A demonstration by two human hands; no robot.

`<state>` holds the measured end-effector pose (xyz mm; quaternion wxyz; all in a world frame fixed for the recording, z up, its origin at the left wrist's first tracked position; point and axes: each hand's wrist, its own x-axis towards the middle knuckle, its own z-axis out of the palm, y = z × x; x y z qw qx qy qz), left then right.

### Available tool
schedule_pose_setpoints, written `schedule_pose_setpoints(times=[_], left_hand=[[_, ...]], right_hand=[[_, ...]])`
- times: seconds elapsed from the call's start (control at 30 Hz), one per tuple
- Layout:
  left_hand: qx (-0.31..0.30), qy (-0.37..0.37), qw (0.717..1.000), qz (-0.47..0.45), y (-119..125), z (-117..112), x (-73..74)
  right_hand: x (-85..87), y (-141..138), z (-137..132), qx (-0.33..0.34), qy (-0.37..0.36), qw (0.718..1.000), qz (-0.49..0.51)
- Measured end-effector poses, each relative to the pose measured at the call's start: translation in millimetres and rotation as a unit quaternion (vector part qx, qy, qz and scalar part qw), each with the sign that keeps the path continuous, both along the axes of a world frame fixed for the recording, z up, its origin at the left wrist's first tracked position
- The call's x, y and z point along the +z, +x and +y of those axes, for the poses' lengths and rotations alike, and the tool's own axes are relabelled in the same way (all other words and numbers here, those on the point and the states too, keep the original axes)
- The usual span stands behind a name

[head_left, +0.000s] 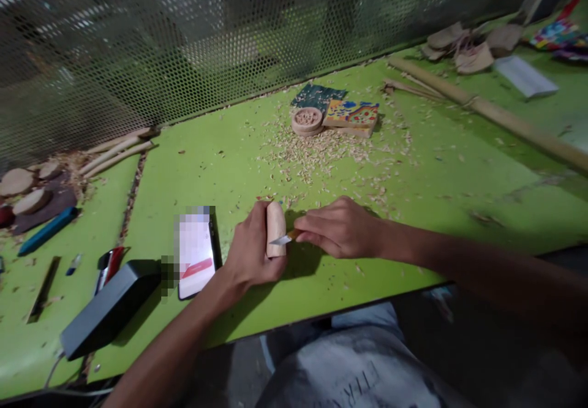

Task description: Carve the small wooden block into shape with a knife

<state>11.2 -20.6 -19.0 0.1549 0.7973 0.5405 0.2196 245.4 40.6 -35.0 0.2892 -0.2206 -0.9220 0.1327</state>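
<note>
My left hand [252, 245] is wrapped round a pale, rounded block of wood [276, 224], holding it upright near the front of the green table [239, 157]. In my right hand [342, 227] is a small carving knife [283, 238], its short handle mostly covered by my fingers. The knife's pointed blade lies across the lower part of the wood and points left. Whether the edge is biting into the wood I cannot tell. Left of my left hand lies a phone [196, 255] with a lit screen.
Wood shavings [312, 157] spread around a round carved wooden dish [307, 120] and a painted block [353, 114]. A grey box-shaped device [110, 310] with a cable sits at front left. A long bamboo pole [500, 114] lies at right. Perforated metal mesh [220, 46] stands behind.
</note>
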Motion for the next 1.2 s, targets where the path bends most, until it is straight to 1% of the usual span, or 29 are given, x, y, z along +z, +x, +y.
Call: schedule_pose_setpoints(times=[0.03,0.1,0.13,0.2,0.23,0.27,0.3,0.4,0.43,0.5,0.6,0.77,0.87,0.97,1.07,1.2], left_hand=[[-0.016,0.007,1.0,0.0,1,-4,0.0],[-0.083,-0.004,0.997,0.0,4,-12,1.0],[-0.091,-0.007,0.996,-0.007,6,-15,1.9],[-0.073,-0.018,0.997,0.022,7,-16,4.1],[-0.054,-0.018,0.998,0.037,6,-14,5.0],[-0.033,-0.019,0.998,0.047,5,-10,5.7],[-0.017,-0.021,0.998,0.052,3,-6,6.0],[0.012,-0.021,0.999,0.044,-4,4,4.6],[0.019,-0.022,0.999,0.04,-5,6,3.7],[0.029,-0.026,0.999,0.033,-6,7,2.0],[0.027,-0.019,0.999,0.024,-4,6,1.2],[0.006,0.003,1.0,0.009,-3,6,3.0],[0.003,0.01,1.0,0.026,-6,7,3.2],[0.004,0.045,0.998,0.05,-10,7,3.6],[0.008,0.08,0.994,0.068,-12,6,4.8],[0.003,0.094,0.992,0.079,-13,6,5.0]], right_hand=[[-1.1,5,9,-0.029,-0.029,0.999,0.003],[-2.3,17,29,-0.111,-0.078,0.99,0.028],[-2.0,24,38,-0.148,-0.086,0.984,0.05],[0.3,33,48,-0.187,-0.079,0.973,0.106],[2.0,35,49,-0.186,-0.072,0.972,0.124],[3.6,34,46,-0.169,-0.067,0.975,0.132],[4.8,31,41,-0.138,-0.062,0.981,0.125],[5.0,15,16,-0.017,-0.039,0.997,0.06],[4.1,11,8,0.012,-0.025,0.999,0.038],[2.2,4,-3,0.037,0.002,0.999,0.006],[0.9,3,-7,0.03,0.027,0.999,-0.018],[1.9,8,-2,0.024,0.047,0.998,-0.03],[2.7,8,-3,0.03,0.058,0.997,-0.041],[3.9,7,-5,0.034,0.065,0.996,-0.048],[5.6,9,-5,0.025,0.061,0.996,-0.064],[6.9,10,-2,0.014,0.066,0.996,-0.063]])
